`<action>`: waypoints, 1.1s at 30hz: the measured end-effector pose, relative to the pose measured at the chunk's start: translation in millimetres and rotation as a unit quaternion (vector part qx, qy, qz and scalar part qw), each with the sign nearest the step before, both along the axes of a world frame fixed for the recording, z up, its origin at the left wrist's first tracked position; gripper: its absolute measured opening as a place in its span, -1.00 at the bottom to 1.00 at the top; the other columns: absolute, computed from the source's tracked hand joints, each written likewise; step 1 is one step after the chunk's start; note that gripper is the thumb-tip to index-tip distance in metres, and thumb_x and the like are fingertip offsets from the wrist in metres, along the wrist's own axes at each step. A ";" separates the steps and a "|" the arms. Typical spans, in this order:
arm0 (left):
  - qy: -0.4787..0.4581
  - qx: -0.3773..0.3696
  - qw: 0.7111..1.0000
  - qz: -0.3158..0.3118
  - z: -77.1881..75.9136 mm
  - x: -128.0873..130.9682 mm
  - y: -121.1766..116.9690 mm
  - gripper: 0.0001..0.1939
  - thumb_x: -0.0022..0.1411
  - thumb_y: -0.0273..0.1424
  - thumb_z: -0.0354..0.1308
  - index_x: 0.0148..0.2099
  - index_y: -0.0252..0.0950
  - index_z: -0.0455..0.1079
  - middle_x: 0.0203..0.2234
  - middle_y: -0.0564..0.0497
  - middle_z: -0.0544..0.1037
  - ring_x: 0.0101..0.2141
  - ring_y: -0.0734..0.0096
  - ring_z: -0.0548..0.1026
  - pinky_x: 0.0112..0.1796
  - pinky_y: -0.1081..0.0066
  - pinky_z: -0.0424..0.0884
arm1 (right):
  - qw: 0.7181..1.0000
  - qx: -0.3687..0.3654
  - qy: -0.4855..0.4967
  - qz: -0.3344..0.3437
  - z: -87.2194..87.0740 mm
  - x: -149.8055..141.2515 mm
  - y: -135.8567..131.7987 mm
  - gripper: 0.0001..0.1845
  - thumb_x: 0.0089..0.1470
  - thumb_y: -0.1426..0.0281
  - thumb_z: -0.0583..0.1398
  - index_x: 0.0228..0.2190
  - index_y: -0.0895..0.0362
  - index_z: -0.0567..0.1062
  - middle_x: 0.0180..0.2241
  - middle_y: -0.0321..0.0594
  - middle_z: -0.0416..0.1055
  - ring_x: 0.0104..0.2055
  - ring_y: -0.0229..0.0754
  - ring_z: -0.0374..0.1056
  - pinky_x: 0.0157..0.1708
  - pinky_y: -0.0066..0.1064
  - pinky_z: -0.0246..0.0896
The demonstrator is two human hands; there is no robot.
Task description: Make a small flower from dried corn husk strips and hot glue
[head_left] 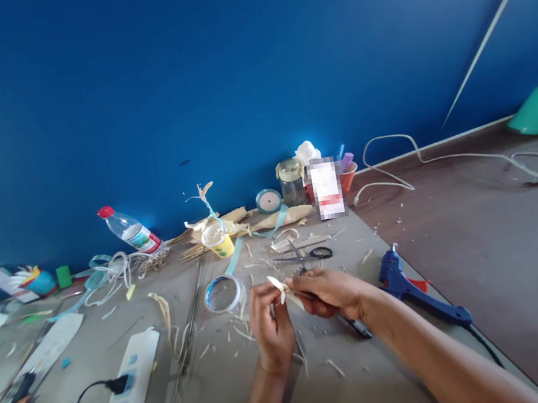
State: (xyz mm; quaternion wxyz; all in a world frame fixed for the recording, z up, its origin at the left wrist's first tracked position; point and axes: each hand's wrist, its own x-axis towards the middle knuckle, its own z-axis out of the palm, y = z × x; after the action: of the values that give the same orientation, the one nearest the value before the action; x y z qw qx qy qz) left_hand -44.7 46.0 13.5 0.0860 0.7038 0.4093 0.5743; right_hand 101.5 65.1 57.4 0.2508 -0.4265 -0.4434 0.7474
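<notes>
My left hand (270, 326) and my right hand (329, 291) meet above the grey table top (215, 384), both pinched on a small pale strip of dried husk (278, 285). The fingers of both hands are closed around it. Loose husk shreds (245, 333) lie under and around the hands. A ring of tape (222, 294) sits just left of the left hand. Scissors with a black handle (310, 254) lie just beyond the hands.
A blue glue gun (405, 285) lies right of my right wrist. A white power strip (127, 401) with black plugs sits at front left. At the back stand a yellow cup (218, 239), a plastic bottle (131, 232), a glass jar (291, 183) and a white cable (444, 158).
</notes>
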 end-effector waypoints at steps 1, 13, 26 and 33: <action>0.009 0.011 1.000 0.002 1.2 -0.5 -0.6 -0.88 0.18 -0.58 0.00 -0.27 -0.27 0.28 -0.39 0.01 0.39 -0.33 0.44 0.40 -0.31 0.41 0.36 | 1.000 -0.015 0.013 0.009 0.3 0.3 0.5 -0.47 0.04 0.09 0.05 -0.77 0.18 0.29 -0.90 -0.46 0.02 -0.84 -0.48 -0.19 -0.82 -0.58 -0.37; 0.080 0.117 0.990 0.013 11.5 -5.5 -6.8 -0.79 0.18 -0.58 -0.01 -0.15 -0.24 0.28 -0.35 -0.04 0.43 -0.32 0.41 0.42 -0.31 0.36 0.39 | 0.967 -0.106 0.160 0.166 -5.1 10.3 7.0 -0.42 0.10 0.11 -0.01 -0.78 0.20 0.30 -0.93 -0.42 0.02 -0.87 -0.46 -0.18 -0.85 -0.62 -0.27; 0.077 0.122 0.990 -0.003 18.2 -5.6 -7.2 -0.72 0.15 -0.64 0.00 -0.13 -0.23 0.28 -0.33 -0.04 0.44 -0.32 0.42 0.42 -0.32 0.39 0.39 | 0.946 -0.121 0.231 0.192 -15.5 14.0 9.2 -0.42 0.07 0.08 0.03 -0.75 0.23 0.35 -0.92 -0.40 0.06 -0.87 -0.46 -0.14 -0.83 -0.63 -0.18; 0.066 0.123 0.990 -0.021 18.5 -5.4 -6.4 -0.70 0.10 -0.70 0.01 -0.16 -0.27 0.30 -0.33 -0.04 0.44 -0.30 0.43 0.42 -0.30 0.41 0.38 | 0.947 -0.110 0.242 0.183 -16.4 16.8 9.5 -0.43 0.09 0.09 0.02 -0.74 0.24 0.36 -0.92 -0.39 0.08 -0.88 -0.47 -0.13 -0.82 -0.63 -0.15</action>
State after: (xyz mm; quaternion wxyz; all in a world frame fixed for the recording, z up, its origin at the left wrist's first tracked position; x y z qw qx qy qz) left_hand -50.1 39.5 31.9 -0.0163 0.7539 0.3249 0.5708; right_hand 118.3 74.6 41.1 0.1612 -0.1697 -0.3551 0.9050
